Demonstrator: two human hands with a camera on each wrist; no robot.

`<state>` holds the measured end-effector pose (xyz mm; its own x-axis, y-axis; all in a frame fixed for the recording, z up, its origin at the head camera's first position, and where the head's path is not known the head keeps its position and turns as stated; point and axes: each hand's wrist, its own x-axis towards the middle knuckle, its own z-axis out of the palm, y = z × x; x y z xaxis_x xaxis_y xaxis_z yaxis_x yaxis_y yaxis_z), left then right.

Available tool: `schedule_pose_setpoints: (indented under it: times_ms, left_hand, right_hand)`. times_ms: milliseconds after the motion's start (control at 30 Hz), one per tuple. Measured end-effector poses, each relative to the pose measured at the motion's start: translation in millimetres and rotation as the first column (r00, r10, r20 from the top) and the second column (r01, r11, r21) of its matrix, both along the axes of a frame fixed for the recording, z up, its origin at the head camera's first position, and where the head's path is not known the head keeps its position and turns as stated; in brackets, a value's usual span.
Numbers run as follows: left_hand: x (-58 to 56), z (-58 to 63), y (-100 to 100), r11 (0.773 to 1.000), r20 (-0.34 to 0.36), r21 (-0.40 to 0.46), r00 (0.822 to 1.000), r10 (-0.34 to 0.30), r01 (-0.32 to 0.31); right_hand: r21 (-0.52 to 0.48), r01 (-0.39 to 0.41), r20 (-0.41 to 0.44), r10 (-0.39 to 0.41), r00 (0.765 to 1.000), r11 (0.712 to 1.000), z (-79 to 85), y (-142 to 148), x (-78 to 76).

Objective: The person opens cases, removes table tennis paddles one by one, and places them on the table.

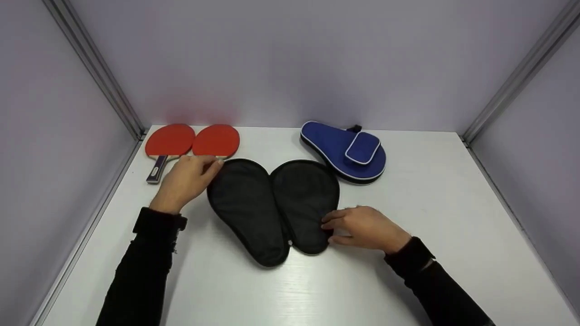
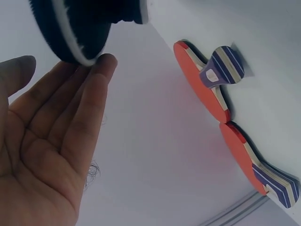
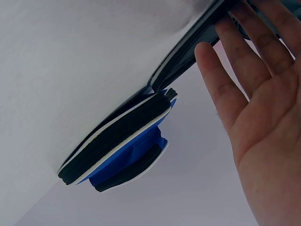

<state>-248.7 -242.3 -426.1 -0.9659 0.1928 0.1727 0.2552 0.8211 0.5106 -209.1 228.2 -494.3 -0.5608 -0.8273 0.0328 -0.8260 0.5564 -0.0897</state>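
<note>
An opened paddle case (image 1: pixel 247 210) lies spread flat, its black lining facing up and its two halves joined along the middle. At the far left rim of the case is my left hand (image 1: pixel 188 179); in the left wrist view its fingers are fairly straight, with fingertips right at the case edge (image 2: pixel 77 35) and the thumb held apart. My right hand (image 1: pixel 364 228) rests its fingertips on the lower right half. Straight, spread fingers show in the right wrist view, where the case's zippered edge (image 3: pixel 186 52) runs beside them.
Two red table tennis paddles (image 1: pixel 170 139) lie at the back left, close beyond the left hand. A blue paddle case (image 1: pixel 333 147) with white piping and a small front pocket (image 1: pixel 363 148) sits at the back right, against the opened case. Pale walls enclose the white table (image 1: pixel 435 194).
</note>
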Motion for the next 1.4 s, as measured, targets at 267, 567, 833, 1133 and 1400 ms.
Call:
schedule_pose_setpoints:
  times_ms: [267, 567, 833, 1133, 1400]
  left_hand:
    - [-4.3, 2.7, 9.8, 0.991, -0.041, 0.133, 0.999, -0.01, 0.015]
    - [-8.4, -3.2, 29.5, 0.955, -0.096, 0.283, 0.993, -0.065, 0.09]
    - [-11.6, -7.3, 45.6, 0.921, -0.088, 0.348, 0.984, -0.155, 0.177]
    - [-14.8, -13.5, 58.6, 0.903, -0.053, 0.345, 0.966, -0.253, 0.255]
    - [-20.7, -24.0, 72.4, 0.932, -0.023, 0.262, 0.967, -0.255, 0.252]
  right_hand:
    - [0.003, 0.0, 0.001, 0.0, 1.0, 1.0, 0.1, -0.4, 0.0]
    - [-0.003, 0.002, 0.003, -0.002, 1.0, 1.0, 0.0, -0.4, 0.8]
    - [-0.007, -0.003, -0.001, 0.003, 1.0, 1.0, 0.1, -0.6, 0.7]
    - [-0.01, -0.005, -0.005, 0.005, 1.0, 1.0, 0.0, -1.1, -0.1]
    - [-0.012, -0.011, -0.013, 0.011, 1.0, 1.0, 0.3, -2.6, 0.5]
